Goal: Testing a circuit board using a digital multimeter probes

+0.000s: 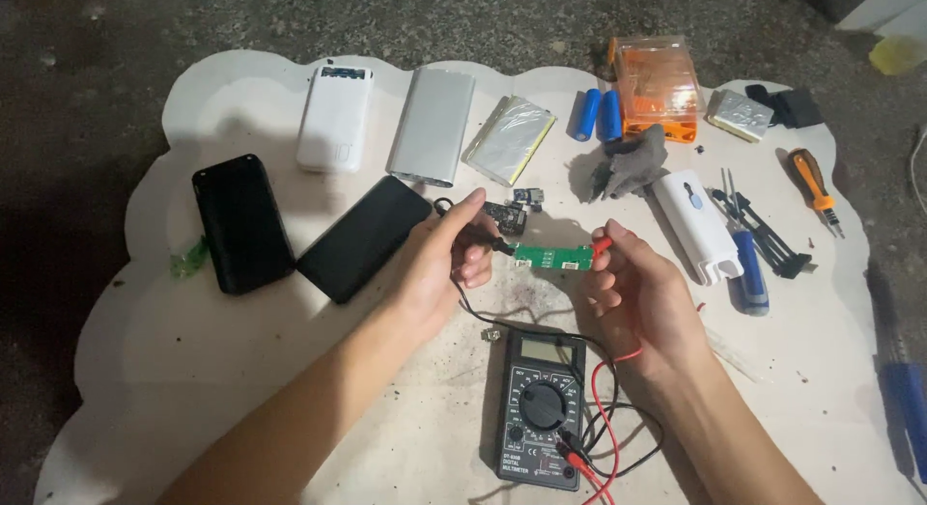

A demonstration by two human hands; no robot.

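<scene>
My left hand point(446, 259) pinches a black probe point(488, 241) whose tip touches the left end of a small green circuit board point(552, 256) lying on the white mat point(193, 350). From the right, my right hand point(637, 293) holds a red probe point(601, 244) against the board's other end. Black and red leads run down to a black multimeter point(543, 406) lying between my forearms.
Two black power banks point(241, 223) point(364, 238), a white one point(334, 118), a silver case point(432, 126) and a flat battery pouch point(509, 139) lie at the back left. Blue cells point(599, 114), an orange box point(657, 85), a grey rag point(630, 164), a white shell point(697, 227) and screwdrivers point(814, 188) lie right.
</scene>
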